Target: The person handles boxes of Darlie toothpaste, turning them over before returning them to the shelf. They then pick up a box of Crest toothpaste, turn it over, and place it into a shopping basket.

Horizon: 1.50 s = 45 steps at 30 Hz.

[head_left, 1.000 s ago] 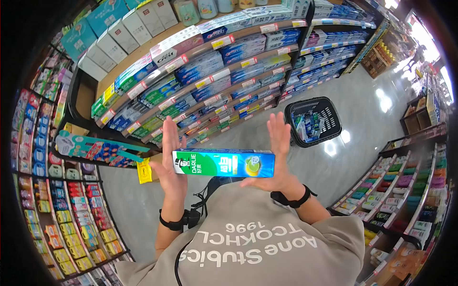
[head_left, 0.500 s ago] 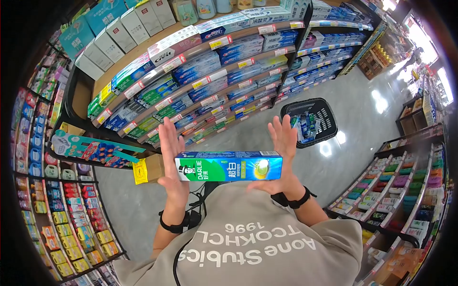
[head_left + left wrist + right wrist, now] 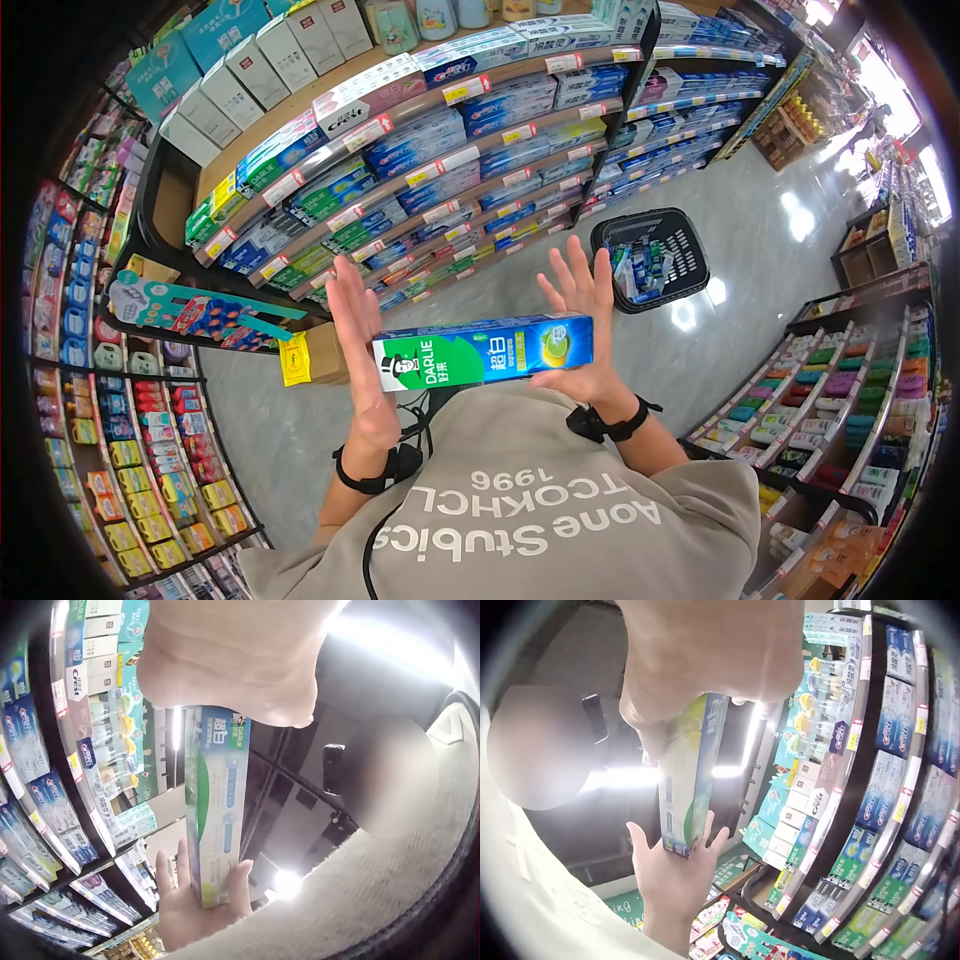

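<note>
A long Darlie toothpaste box (image 3: 485,352), green at one end and blue with a lime at the other, is held level-ish in front of the chest. My left hand (image 3: 362,350) presses its green end with a flat palm, fingers pointing away from the body. Against the lime end lies my right hand (image 3: 592,300), its fingers straight and spread. In the left wrist view the right hand (image 3: 196,916) shows beyond the box's far end. The right wrist view has the left hand (image 3: 676,874) behind the green end, fingers spread.
Shelves of boxed toothpaste (image 3: 430,150) stand ahead. A black basket (image 3: 690,235) with several packages sits on the floor (image 3: 765,260) at front right. A cardboard box (image 3: 328,355) with a yellow label is at the left, beside a hanging display strip (image 3: 200,310). More shelves (image 3: 800,400) flank the right.
The box has shifted slightly right, and its green end has dropped toward the body, so it now slants. The right fingers have spread wider. Both palms stay against its ends.
</note>
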{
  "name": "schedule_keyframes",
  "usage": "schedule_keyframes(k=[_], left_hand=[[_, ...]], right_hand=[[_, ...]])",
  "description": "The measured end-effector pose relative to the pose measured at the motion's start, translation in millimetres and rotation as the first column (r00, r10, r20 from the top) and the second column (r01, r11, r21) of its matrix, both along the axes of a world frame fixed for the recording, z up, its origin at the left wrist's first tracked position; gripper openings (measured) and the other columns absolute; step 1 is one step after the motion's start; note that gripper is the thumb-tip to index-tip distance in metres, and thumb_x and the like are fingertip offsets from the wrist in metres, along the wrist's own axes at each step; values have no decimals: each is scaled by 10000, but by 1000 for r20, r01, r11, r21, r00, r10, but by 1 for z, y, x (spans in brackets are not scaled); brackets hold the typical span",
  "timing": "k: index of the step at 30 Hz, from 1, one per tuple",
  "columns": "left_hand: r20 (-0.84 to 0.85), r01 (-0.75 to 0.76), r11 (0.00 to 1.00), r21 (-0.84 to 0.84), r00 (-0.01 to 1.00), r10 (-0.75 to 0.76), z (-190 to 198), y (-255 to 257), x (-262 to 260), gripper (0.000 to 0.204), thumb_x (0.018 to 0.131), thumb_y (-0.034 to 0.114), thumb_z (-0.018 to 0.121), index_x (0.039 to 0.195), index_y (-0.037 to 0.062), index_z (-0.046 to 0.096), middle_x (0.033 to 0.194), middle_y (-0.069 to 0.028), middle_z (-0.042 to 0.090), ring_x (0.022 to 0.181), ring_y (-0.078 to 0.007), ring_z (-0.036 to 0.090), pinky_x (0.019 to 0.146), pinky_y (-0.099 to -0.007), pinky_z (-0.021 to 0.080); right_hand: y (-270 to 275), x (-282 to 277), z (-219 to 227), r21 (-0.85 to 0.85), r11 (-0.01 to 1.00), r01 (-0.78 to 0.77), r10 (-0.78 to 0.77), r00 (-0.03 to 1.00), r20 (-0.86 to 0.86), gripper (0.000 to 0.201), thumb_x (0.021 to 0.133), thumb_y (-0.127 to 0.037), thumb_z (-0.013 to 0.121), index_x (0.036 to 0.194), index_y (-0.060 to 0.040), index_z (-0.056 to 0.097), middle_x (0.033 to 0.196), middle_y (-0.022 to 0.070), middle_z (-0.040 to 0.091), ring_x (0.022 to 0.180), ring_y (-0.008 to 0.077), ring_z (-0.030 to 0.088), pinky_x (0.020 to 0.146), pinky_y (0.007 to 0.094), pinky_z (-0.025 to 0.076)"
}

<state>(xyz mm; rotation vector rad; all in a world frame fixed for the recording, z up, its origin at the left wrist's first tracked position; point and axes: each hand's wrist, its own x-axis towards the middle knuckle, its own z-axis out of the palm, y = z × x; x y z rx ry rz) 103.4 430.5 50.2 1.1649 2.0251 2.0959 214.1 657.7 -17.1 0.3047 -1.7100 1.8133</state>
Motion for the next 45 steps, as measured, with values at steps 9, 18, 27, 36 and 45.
schedule_keyframes(k=[9,18,27,36,45], left_hand=[[-324,60,996,60,945,-37,-30,-14,-15,1142,847,894,445,1674,251,-9,1719,-234,-32,1589,-430,-17,1247,-606,-23],[-198,-41,985,168,977,75,-32,-13,-6,1067,903,830,455,1669,209,49,1713,-243,61,1578,-443,92,1250,-617,79],[513,-85,955,284,855,-76,-22,-3,-15,955,990,775,309,1656,109,147,1677,-208,265,1508,-396,342,1218,-505,288],[588,15,990,137,804,-93,-12,1,-28,789,1073,643,247,1642,97,233,1671,-142,319,1531,-337,320,1238,-469,222],[412,122,992,42,902,-128,-15,3,-20,1015,955,749,441,1670,111,106,1722,-145,170,1593,-317,151,1260,-496,102]], right_hand=[[-3,-2,10,-85,991,-103,111,989,101,1436,672,-200,972,1664,-146,-65,1724,221,34,1580,409,148,1228,564,220],[-11,-3,23,-141,980,-139,159,977,144,1402,712,-179,946,1660,-139,-87,1724,221,-1,1587,411,105,1229,587,195],[-19,1,34,349,936,40,-71,994,77,1359,729,-255,939,1656,-87,-41,1704,283,-19,1581,447,63,1255,542,142],[-9,-6,16,296,952,79,-107,991,81,1265,734,-22,862,1653,-71,-5,1710,263,32,1587,407,114,1253,538,166],[-3,3,6,108,991,77,-98,972,212,1056,736,64,826,1593,-78,226,1366,159,510,1347,279,497,1107,400,429]])
